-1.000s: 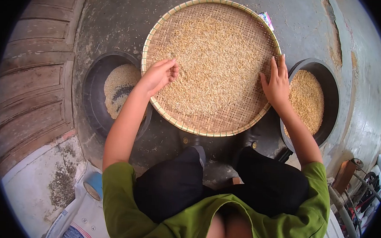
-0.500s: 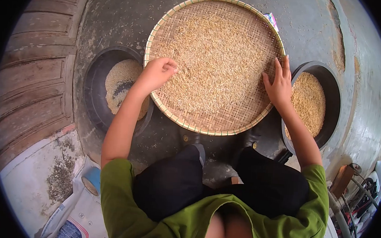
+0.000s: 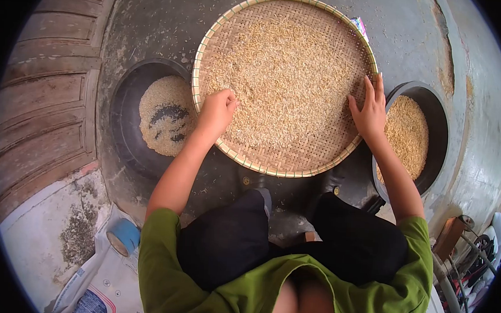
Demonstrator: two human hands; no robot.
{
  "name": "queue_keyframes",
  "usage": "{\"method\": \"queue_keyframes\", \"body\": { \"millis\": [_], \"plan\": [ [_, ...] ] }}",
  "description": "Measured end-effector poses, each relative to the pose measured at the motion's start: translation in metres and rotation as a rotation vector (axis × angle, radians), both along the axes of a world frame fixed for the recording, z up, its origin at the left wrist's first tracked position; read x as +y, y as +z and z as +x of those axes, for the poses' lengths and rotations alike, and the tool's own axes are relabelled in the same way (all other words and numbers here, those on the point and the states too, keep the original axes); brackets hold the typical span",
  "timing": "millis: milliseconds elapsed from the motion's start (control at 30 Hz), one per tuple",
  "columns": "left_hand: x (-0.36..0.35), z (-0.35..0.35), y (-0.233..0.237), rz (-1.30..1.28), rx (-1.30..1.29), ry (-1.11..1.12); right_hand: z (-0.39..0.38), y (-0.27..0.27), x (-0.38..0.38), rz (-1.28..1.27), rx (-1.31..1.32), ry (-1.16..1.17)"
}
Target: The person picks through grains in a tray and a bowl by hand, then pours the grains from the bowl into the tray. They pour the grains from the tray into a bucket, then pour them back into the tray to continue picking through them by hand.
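Note:
A round woven tray (image 3: 318, 160) with a pale rim lies ahead of me, covered with a spread of grain (image 3: 288, 79). Over the tray's left part, my left hand (image 3: 219, 110) is closed with fingertips pinched at the grain; whatever they hold is too small to make out. My right hand (image 3: 370, 109) rests with spread fingers on the tray's right edge, its fingertips near the rim.
A dark basin (image 3: 125, 119) with pale grain stands at the left, and another dark basin (image 3: 437, 138) with yellower grain at the right. A wooden door (image 3: 50, 89), a blue tape roll (image 3: 123, 237) and a white sack (image 3: 116, 280) are at the left.
My left hand has moved right and slightly toward me over the grain, uncovering more of the left basin. The tray has shifted slightly right. My right hand remains at the rim.

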State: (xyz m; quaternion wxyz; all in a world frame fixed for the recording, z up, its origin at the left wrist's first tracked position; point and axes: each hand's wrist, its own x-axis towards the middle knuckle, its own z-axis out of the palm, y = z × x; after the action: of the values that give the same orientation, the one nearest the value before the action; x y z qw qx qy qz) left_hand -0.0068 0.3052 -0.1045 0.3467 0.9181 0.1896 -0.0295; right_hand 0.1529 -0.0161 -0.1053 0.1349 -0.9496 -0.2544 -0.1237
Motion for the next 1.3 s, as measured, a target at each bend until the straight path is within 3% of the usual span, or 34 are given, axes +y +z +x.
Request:
{"method": "queue_keyframes", "body": {
  "millis": [33, 100, 133, 200, 233, 300, 400, 633, 700, 800, 933, 1033, 1133, 1267, 1300],
  "plan": [
    [0.001, 0.000, 0.001, -0.001, 0.000, 0.001, 0.000, -0.001, 0.000, 0.007, -0.012, 0.006],
    [0.006, 0.000, 0.002, -0.335, 0.077, 0.173, 0.000, 0.001, 0.000, 0.011, -0.007, 0.007],
    [0.009, -0.001, 0.003, -0.334, 0.077, 0.174, 0.000, 0.001, 0.001, 0.015, -0.001, 0.007],
    [0.016, 0.000, 0.008, -0.649, 0.138, 0.227, 0.000, 0.002, 0.001, 0.017, -0.001, 0.006],
    [0.016, 0.000, 0.012, -0.648, 0.139, 0.227, -0.001, 0.001, 0.001, 0.017, -0.001, 0.005],
    [0.014, -0.003, 0.020, -0.906, 0.137, 0.318, 0.000, 0.000, 0.000, 0.019, -0.003, 0.011],
    [0.015, -0.006, 0.017, -1.023, 0.078, 0.291, 0.000, 0.000, -0.001, 0.020, -0.008, 0.021],
    [0.014, -0.005, 0.021, -1.174, 0.082, 0.332, -0.001, 0.002, 0.001, 0.024, 0.000, 0.014],
    [0.009, -0.004, 0.026, -0.989, 0.110, 0.345, -0.001, 0.001, 0.001, 0.024, 0.002, 0.014],
    [0.014, -0.005, 0.015, -0.930, 0.133, 0.311, 0.000, 0.001, 0.001, 0.024, 0.001, 0.013],
    [0.016, -0.004, 0.010, -0.896, 0.122, 0.333, 0.000, 0.001, 0.000, 0.018, 0.004, 0.013],
    [0.015, 0.002, 0.014, -1.019, 0.066, 0.405, -0.001, 0.003, 0.000, 0.023, 0.031, 0.000],
    [0.006, 0.030, 0.031, -1.191, 0.082, 0.300, -0.001, 0.003, 0.000, 0.011, 0.015, 0.002],
    [-0.068, 0.083, 0.094, -1.582, 0.025, -0.396, 0.000, 0.000, 0.000, -0.004, -0.008, 0.012],
    [-0.089, 0.085, 0.119, -1.582, 0.093, -0.486, 0.000, 0.000, 0.000, -0.009, 0.029, 0.005]
  ]
}}
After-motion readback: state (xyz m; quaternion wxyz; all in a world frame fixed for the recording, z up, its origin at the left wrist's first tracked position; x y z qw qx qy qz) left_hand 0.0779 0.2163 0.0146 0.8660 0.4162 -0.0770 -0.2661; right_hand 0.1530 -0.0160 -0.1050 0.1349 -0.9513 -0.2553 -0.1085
